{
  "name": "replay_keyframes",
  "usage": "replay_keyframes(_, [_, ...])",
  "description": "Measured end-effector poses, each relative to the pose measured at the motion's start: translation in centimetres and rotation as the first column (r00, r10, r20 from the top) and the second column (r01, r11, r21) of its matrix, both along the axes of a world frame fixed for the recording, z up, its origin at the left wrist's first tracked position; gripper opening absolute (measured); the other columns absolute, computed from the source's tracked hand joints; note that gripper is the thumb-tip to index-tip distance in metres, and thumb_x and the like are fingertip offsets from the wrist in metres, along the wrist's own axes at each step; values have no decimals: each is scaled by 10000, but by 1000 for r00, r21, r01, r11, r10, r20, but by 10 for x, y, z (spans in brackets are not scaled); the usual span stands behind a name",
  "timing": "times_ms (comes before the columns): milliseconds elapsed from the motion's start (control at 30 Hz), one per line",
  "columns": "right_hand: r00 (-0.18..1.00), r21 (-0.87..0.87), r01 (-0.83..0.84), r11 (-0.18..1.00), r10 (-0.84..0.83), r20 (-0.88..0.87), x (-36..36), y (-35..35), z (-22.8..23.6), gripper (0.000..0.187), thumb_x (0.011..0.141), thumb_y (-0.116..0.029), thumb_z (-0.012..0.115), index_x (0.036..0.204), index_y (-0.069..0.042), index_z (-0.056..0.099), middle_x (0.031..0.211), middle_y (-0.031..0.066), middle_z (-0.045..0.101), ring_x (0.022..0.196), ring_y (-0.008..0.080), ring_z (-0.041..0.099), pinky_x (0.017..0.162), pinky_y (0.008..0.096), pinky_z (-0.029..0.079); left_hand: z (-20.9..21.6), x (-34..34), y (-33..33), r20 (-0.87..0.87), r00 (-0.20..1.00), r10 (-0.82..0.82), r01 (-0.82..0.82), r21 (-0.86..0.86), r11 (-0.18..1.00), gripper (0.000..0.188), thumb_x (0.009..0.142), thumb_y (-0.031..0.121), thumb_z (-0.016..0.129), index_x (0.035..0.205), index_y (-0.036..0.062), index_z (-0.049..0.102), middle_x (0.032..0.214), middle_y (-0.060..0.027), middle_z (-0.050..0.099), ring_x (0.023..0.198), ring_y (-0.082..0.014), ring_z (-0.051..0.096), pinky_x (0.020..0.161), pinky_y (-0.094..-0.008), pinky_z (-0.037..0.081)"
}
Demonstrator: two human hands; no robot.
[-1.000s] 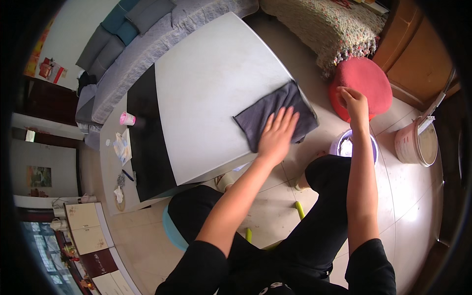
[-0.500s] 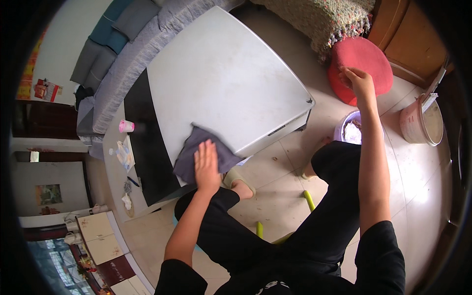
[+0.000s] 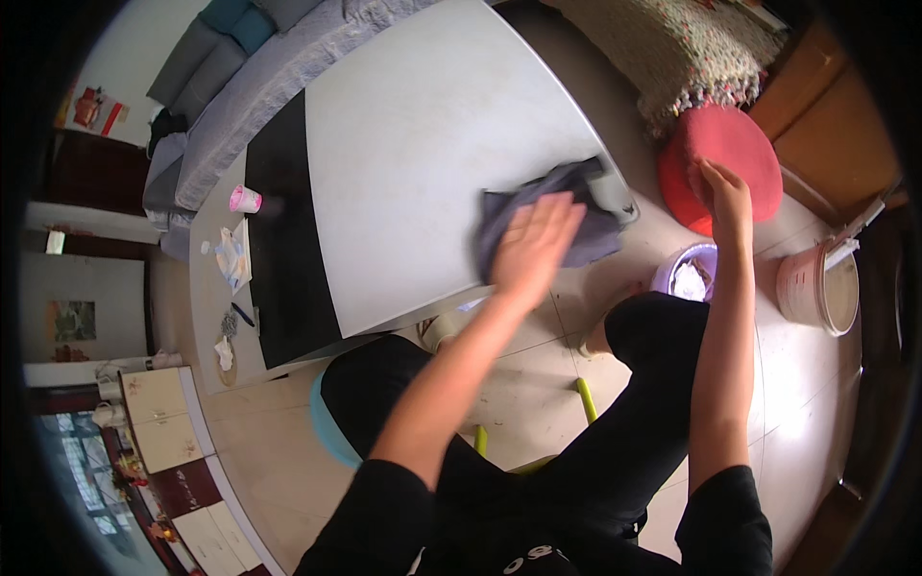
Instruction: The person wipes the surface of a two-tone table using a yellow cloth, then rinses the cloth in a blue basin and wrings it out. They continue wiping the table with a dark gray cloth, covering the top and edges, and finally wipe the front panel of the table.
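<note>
My left hand lies flat on a dark grey cloth, fingers stretched out, pressing it on the near right part of the white tabletop. The cloth is bunched and partly hangs over the table's near edge. At its right, the table corner has a small dark mark. Raised on the right, my right hand has its fingers curled together, and I see nothing in them. Behind that hand stands a red round stool; the hand appears in front of it, and I cannot tell whether they touch.
A pink cup, tissue pack and dark pen lie on the table's left side, past a black strip. A lined purple bin and a pale bucket stand right. A sofa runs along the far left.
My left hand has slid the cloth rightward along the tabletop to near its right corner. The view has shifted a little; my right hand stays raised with curled fingers.
</note>
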State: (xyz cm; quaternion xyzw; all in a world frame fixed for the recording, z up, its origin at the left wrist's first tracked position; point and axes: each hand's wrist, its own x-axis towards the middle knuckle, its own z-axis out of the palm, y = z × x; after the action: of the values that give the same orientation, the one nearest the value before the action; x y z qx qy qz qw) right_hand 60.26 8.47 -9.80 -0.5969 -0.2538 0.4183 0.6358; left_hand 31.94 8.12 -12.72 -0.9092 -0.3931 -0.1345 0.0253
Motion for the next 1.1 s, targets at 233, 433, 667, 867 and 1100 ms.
replay_keyframes(233, [986,100,-39,994,55,-158,-4,13,8,185,837,-91,518,945,29,607,778,61,610,666,94,559,624,180,465,30,-236,-38,-316,896,312,-371,-147,917,971,572,260,759,1335,23,206,1379,-154,231,1299,-293,163,1048,-438,137])
replay_keyframes(433, [969,120,29,992,2,-245,-7,14,19,194,843,-101,505,953,29,598,792,55,609,669,87,546,630,190,458,27,-158,-16,-283,954,104,-157,-172,973,977,576,217,753,1313,-60,175,1393,-210,141,1298,-357,114,1052,-444,104])
replay_keyframes(667, [948,171,-92,981,139,-287,-19,14,15,181,844,-100,505,948,13,600,799,43,605,699,87,546,662,199,452,20,27,16,-136,987,-88,75,-98,992,869,654,227,703,1303,-58,199,1373,-211,189,1285,-349,162,1059,-388,153])
replay_keyframes(867, [964,150,-76,986,111,-240,-6,6,11,183,845,-99,500,945,20,597,789,35,602,684,81,543,652,192,447,25,-62,-1,-260,965,-22,-35,-211,977,948,570,176,753,1330,17,208,1400,-124,194,1297,-241,190,1045,-382,198])
replay_keyframes(1100, [972,166,-36,985,74,-222,5,-10,19,193,846,-97,503,954,35,592,790,48,603,689,81,545,649,187,448,24,-202,-30,-248,947,202,-242,-143,960,964,574,242,756,1317,-34,206,1394,-189,167,1300,-315,149,1046,-444,137])
